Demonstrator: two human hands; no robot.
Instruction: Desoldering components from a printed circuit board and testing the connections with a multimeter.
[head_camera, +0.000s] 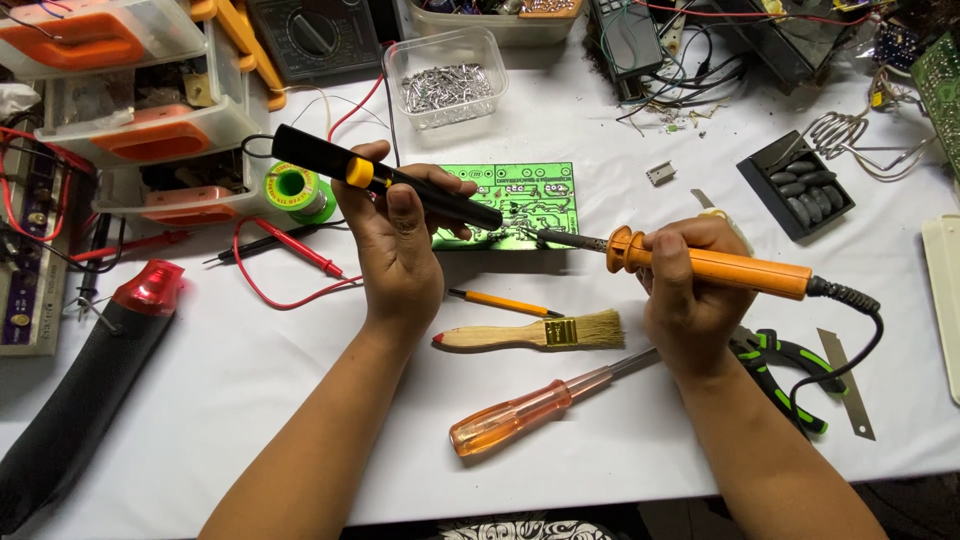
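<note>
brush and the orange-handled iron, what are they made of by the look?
Brush: handle looks like bare pale wood with visible grain, a brass-coloured metal band, tan bristles. Soldering iron in the right hand: matte orange grip, probably plastic; dull grey metal shaft; black, likely rubber, strain relief at the cord.

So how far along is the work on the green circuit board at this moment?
Mid-work. The left hand holds a black desoldering pump and the right hand an orange soldering iron; both tips meet at one spot on the green circuit board. Which joints are already finished is too small to tell. The brush and screwdriver lie unused.
</note>
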